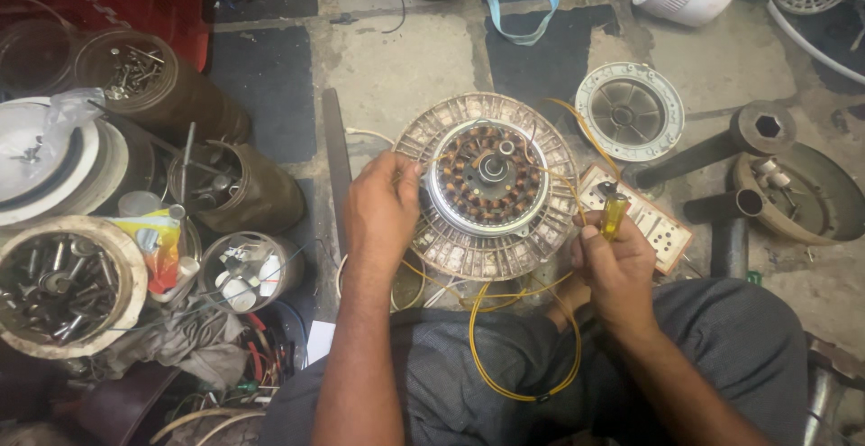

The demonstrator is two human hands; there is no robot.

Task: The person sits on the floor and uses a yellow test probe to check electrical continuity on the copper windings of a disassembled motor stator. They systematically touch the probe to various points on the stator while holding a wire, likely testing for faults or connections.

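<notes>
The motor [489,185], a round stator with copper windings ringed by a finned rotor, sits at the middle of the view on the person's lap edge. The left hand [383,212] grips its rim at 9 o'clock, fingers curled closed over the fins. The right hand [613,261], at 4 o'clock from the motor, is closed around a yellow-handled tester [614,214], tip pointing up toward the switchboard [635,216] behind it. Yellow wires [518,356] loop from the windings down over the trousers. A grey end cover [629,110] lies at 1 o'clock, and tins of bolts [63,284] stand at 8 o'clock.

To work well here, the left hand should likely hold the rim steady and level while the tester tip meets only one bare lead, fingers kept off the metal and the loose wires held apart.
</notes>
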